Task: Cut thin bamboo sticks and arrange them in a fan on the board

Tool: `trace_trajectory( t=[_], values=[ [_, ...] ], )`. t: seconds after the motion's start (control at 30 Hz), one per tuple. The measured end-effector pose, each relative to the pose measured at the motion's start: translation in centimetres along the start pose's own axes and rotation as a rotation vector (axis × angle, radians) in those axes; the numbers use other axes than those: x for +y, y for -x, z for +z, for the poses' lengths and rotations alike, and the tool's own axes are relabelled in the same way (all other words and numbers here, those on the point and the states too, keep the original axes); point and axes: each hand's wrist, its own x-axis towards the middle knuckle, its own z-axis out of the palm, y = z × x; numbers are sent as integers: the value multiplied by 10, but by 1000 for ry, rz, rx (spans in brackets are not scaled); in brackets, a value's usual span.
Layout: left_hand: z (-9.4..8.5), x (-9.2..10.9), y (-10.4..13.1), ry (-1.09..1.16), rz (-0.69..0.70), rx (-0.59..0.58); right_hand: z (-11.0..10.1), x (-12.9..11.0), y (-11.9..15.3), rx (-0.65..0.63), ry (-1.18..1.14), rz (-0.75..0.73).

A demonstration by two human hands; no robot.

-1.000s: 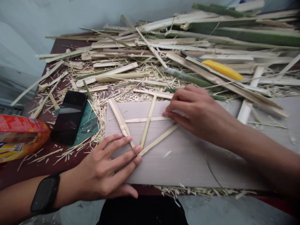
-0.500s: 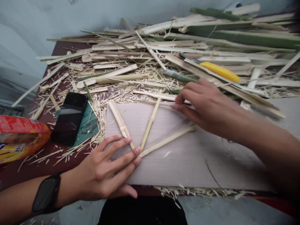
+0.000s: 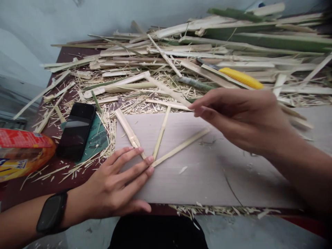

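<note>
Work surface: a dark maroon table (image 3: pixel 33 186) against a pale blue-grey wall, with a pale grey board (image 3: pixel 207 173) lying flat at its near edge. Nearest the camera, the left hand (image 3: pixel 116 186) rests palm down on the board, fingers spread and extended, holding nothing closed; its fingertips (image 3: pixel 149 160) press on the point where three bamboo strips meet. A black wristband (image 3: pixel 52 212) sits on that wrist. From that meeting point the strips fan outward across the board: the left strip (image 3: pixel 128 129) is the broadest and leans away to the left, the middle strip (image 3: pixel 160 133) runs almost straight away, and the right strip (image 3: pixel 181 147) slants to the right. The right hand (image 3: pixel 243 116) is raised above the board's far side, thumb and forefinger pinched on a thin bamboo sliver (image 3: pixel 168 90) that extends away to the left over the litter; the sliver is blurred. To the left of the board, a black phone (image 3: pixel 76 129) lies face up on a green mat (image 3: pixel 97 138), with an orange and red packet (image 3: pixel 23 152) at the table's left edge. Beyond the board, fine shavings cover the table, and a yellow-handled tool (image 3: pixel 241 77) lies among them. Farthest back, a heap of split bamboo (image 3: pixel 233 38), pale and green, runs along the wall.
</note>
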Motion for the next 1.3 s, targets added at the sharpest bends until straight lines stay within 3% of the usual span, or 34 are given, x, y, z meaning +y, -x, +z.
trace_trajectory(
  t=[0.13,0.23,0.33,0.5,0.57,1.3],
  values=[
    [-3,-2,-1,-15,10,-19,9,-7,6,-95,-380,80],
    [0,-3,1,24,22,-27,17,-12,12,-213,-523,119],
    [3,-3,3,58,14,-12,25,-15,19,-313,-483,97],
    [4,-3,3,66,26,-10,33,-14,25,-400,-327,-189],
    [3,-3,3,69,23,-5,35,-13,24,-403,-299,-234],
    [1,-12,1,88,59,-9,39,-10,22,-394,-309,-255]
  ],
)
